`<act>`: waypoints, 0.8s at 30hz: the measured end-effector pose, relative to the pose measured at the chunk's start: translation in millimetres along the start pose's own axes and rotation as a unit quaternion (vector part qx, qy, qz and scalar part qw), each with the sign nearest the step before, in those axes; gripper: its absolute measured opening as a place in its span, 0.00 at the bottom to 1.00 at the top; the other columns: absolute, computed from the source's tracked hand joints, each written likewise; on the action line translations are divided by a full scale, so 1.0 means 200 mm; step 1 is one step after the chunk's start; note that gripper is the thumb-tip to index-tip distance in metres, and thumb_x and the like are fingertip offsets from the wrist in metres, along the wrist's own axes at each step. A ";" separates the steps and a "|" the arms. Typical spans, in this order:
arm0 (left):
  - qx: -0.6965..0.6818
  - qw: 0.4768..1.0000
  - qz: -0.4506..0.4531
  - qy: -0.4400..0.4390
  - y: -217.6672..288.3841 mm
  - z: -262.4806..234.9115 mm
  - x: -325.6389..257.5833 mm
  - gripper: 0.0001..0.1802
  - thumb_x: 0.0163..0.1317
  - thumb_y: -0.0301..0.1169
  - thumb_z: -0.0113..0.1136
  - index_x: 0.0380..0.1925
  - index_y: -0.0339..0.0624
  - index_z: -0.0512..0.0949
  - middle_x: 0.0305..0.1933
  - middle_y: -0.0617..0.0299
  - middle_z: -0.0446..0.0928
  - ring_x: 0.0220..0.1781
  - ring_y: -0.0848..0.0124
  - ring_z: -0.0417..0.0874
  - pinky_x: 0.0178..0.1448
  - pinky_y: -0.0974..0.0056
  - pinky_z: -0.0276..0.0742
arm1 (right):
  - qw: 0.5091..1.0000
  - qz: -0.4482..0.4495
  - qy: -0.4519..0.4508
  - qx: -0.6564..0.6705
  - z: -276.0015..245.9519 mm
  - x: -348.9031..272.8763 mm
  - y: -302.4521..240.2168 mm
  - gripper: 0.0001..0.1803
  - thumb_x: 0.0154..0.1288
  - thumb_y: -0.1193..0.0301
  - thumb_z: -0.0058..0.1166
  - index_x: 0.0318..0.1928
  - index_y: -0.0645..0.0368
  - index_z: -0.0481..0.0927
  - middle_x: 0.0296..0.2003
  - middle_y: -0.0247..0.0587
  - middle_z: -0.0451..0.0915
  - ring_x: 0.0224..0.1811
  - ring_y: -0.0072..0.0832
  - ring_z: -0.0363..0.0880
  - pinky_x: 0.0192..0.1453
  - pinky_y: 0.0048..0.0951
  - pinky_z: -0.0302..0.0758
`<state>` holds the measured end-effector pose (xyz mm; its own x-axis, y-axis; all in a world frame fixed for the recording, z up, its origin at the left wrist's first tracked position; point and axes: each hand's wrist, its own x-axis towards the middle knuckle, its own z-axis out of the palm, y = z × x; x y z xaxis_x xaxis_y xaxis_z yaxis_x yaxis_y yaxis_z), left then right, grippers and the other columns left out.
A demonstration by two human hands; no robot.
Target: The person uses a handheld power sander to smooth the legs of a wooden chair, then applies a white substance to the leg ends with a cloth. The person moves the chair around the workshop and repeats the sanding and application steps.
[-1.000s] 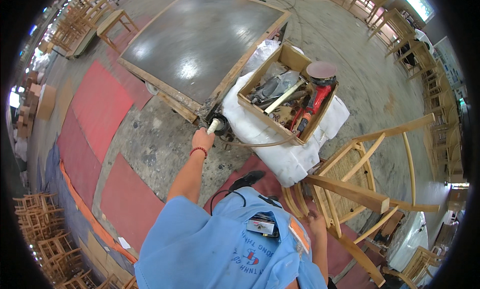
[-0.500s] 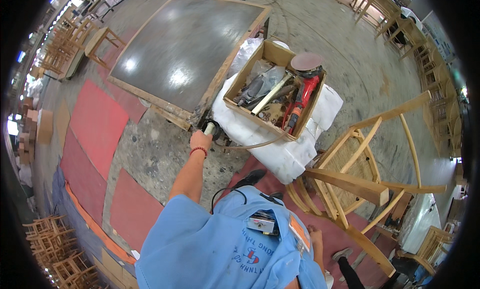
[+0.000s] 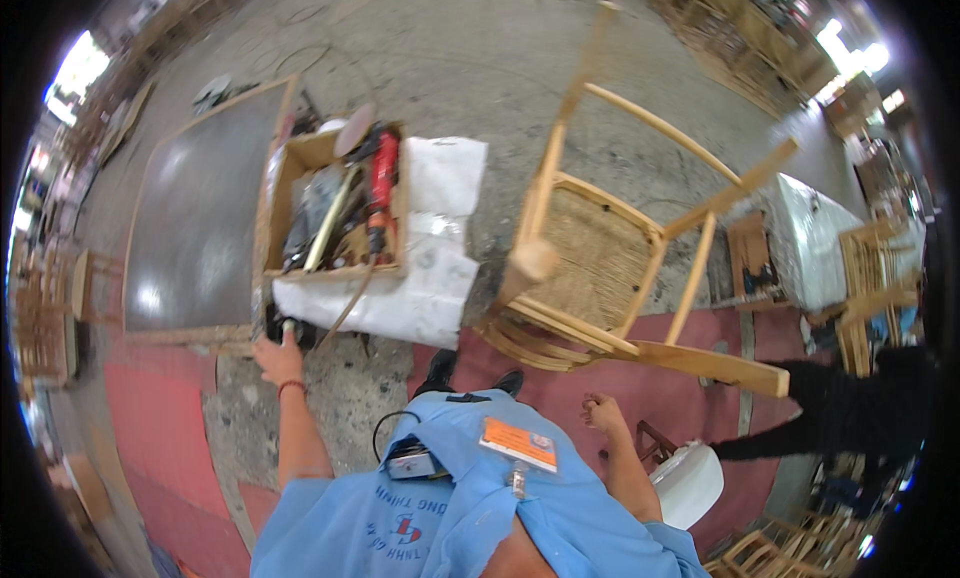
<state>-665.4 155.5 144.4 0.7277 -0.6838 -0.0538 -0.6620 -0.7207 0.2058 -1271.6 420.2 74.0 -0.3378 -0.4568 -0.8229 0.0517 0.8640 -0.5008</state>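
My left hand (image 3: 276, 360) is closed on a pale, rounded handle (image 3: 290, 332) beside a dark part, at the near corner of a low table (image 3: 205, 213) with a dark grey top. The tool's kind cannot be made out. My right hand (image 3: 602, 414) hangs in front of me to the right, fingers loosely curled and apart, with nothing in it. Nearest to it is a tipped wooden chair (image 3: 592, 250) with a woven seat. Ahead of my left hand, a wooden box (image 3: 340, 272) holds a red sander (image 3: 382, 183) with a round pad and other tools.
White padded wrapping (image 3: 425, 293) lies under the box, and a hose (image 3: 352, 303) runs down over it. Red mats (image 3: 160, 408) cover parts of the floor. A white chair seat (image 3: 688, 486) is by my right forearm. A person in dark clothes (image 3: 850, 408) is at the right.
My view has swung right, so the table and box appear farther left. My right hand has come out from beside my body into full view. My left hand stays at the pale handle.
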 end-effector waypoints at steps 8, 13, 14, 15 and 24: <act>-0.355 0.845 0.398 -0.038 0.78 -0.21 -0.62 0.18 0.66 0.30 0.58 0.54 0.35 0.74 0.61 0.48 0.75 0.65 0.53 0.73 0.69 0.56 0.66 | 0.955 -0.193 0.190 0.118 -0.40 -0.28 -0.09 0.36 0.62 0.71 0.63 0.69 0.65 0.65 0.55 0.50 0.77 0.50 0.35 0.80 0.50 0.34 0.79; -0.362 0.768 0.417 -0.326 1.12 -0.04 -0.93 0.20 0.67 0.32 0.60 0.57 0.36 0.75 0.54 0.50 0.80 0.55 0.58 0.81 0.56 0.58 0.78 | 0.859 -0.400 0.227 0.226 -0.46 -0.55 -0.41 0.43 0.58 0.68 0.68 0.70 0.68 0.61 0.64 0.51 0.70 0.63 0.39 0.72 0.70 0.40 0.66; -0.342 0.764 0.424 -0.345 1.16 -0.02 -0.98 0.21 0.66 0.31 0.62 0.58 0.35 0.74 0.55 0.49 0.80 0.57 0.59 0.80 0.59 0.58 0.77 | 0.852 -0.401 0.234 0.241 -0.45 -0.59 -0.48 0.42 0.58 0.68 0.68 0.69 0.67 0.62 0.63 0.50 0.71 0.62 0.38 0.72 0.70 0.39 0.67; -0.318 0.772 0.393 -0.386 1.20 -0.02 -1.03 0.23 0.65 0.31 0.63 0.58 0.34 0.74 0.56 0.48 0.79 0.59 0.60 0.79 0.62 0.58 0.75 | 0.834 -0.432 0.239 0.245 -0.44 -0.63 -0.54 0.40 0.58 0.68 0.68 0.68 0.67 0.63 0.61 0.48 0.72 0.61 0.38 0.73 0.69 0.39 0.68; -0.501 0.565 0.500 -0.424 1.46 -0.35 -1.20 0.24 0.62 0.36 0.68 0.54 0.39 0.71 0.55 0.55 0.75 0.56 0.66 0.74 0.66 0.60 0.68 | 0.804 -0.437 0.335 0.225 -0.52 -0.77 -0.82 0.28 0.60 0.72 0.65 0.59 0.65 0.71 0.54 0.44 0.77 0.57 0.30 0.75 0.63 0.35 0.72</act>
<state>-1020.2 116.6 285.6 -0.5489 -0.8069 0.2183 0.0769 0.2112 0.9744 -1326.5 370.1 310.7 -0.8526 -0.5005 0.1503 -0.1977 0.0427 -0.9793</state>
